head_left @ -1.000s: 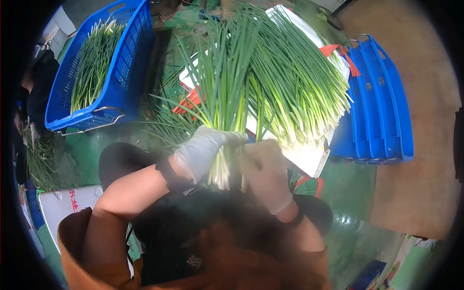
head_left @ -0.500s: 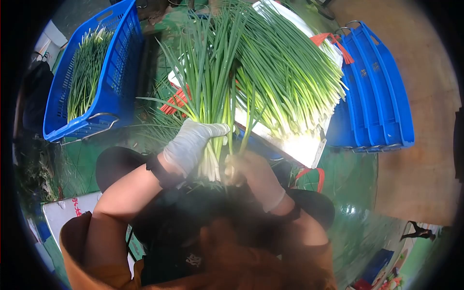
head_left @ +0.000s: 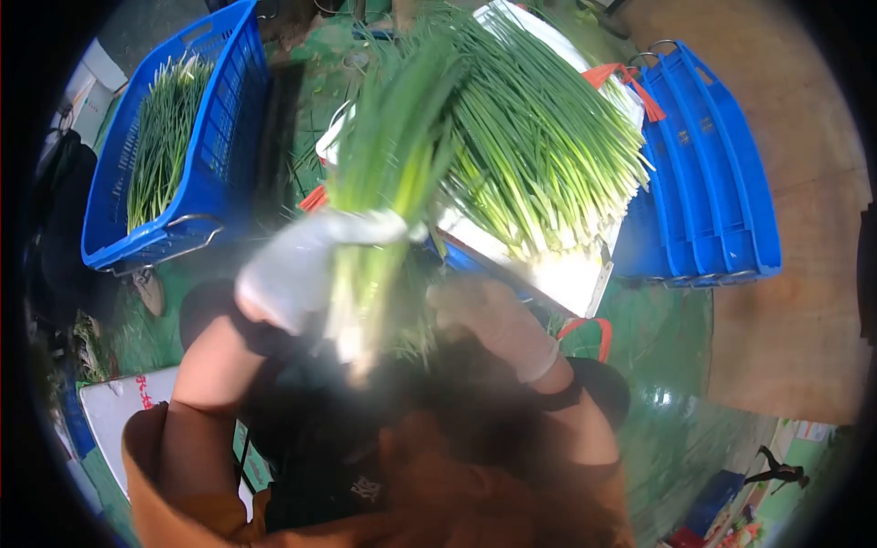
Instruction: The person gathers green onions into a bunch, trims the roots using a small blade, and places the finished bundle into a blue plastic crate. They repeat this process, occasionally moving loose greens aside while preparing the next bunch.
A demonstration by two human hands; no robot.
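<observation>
My left hand point(head_left: 297, 265), in a white glove, is closed around a bunch of green onions point(head_left: 384, 173). The bunch stands with its leaves up and its white root ends down over my lap, smeared by motion. Just right of the root ends is my right hand point(head_left: 493, 324), gloved too; its fingers are blurred, and I cannot tell if they hold anything. Beyond my hands, a large pile of green onions point(head_left: 548, 146) lies on a white tray point(head_left: 566, 283), white ends toward the right and near side.
A blue crate point(head_left: 224, 137) with more green onions stands at the left. Nested blue crates point(head_left: 713, 183) stand at the right. Red tie strips point(head_left: 630, 82) lie by the tray. A white box point(head_left: 123, 411) is at lower left, and a distant person point(head_left: 781, 470) shows at lower right.
My left hand has moved left and slightly nearer with the bunch. My right hand has drawn slightly right; the stalk it was handling no longer shows apart from the bunch.
</observation>
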